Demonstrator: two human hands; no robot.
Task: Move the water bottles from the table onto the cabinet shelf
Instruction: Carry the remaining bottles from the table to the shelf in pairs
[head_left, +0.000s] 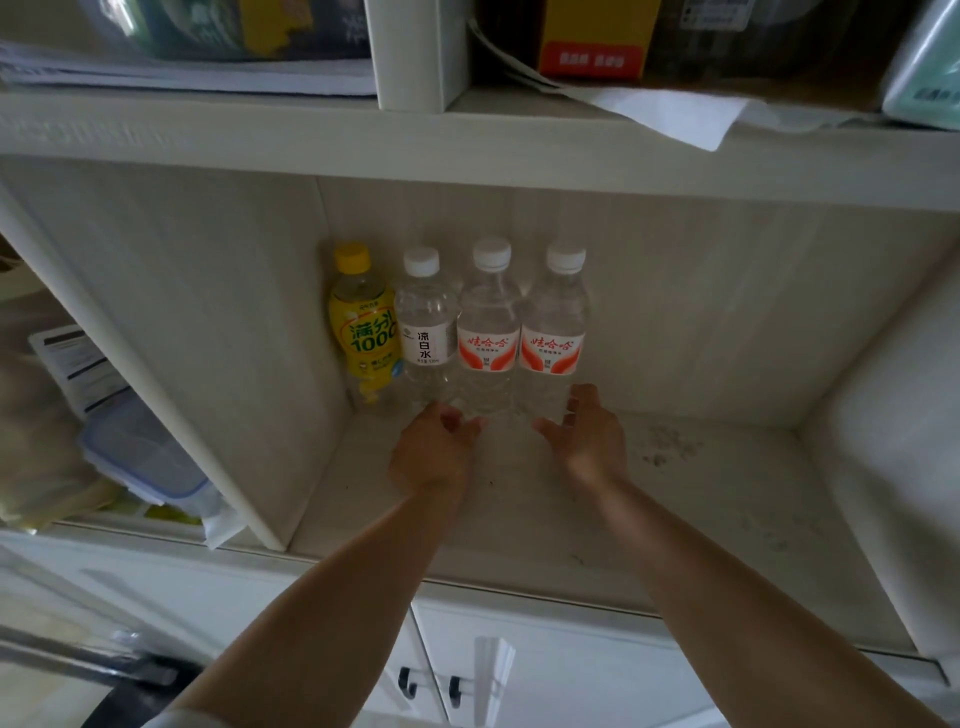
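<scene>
Several bottles stand upright in a row against the back wall of the cabinet shelf (701, 499). From the left: a yellow drink bottle (363, 322), a clear bottle with a white label (426, 332), and two clear water bottles with red and white labels (488, 332) (553, 332). My left hand (434, 452) hovers just in front of the bottles' bases, fingers curled and apart, holding nothing. My right hand (589, 436) is open beside the base of the rightmost bottle, close to it but not gripping it.
A white divider (208, 395) walls off a left compartment holding a lidded plastic box (140, 452) and papers. The upper shelf (519, 150) carries boxes and a hanging sheet of paper. Cabinet doors with dark handles (431, 686) are below.
</scene>
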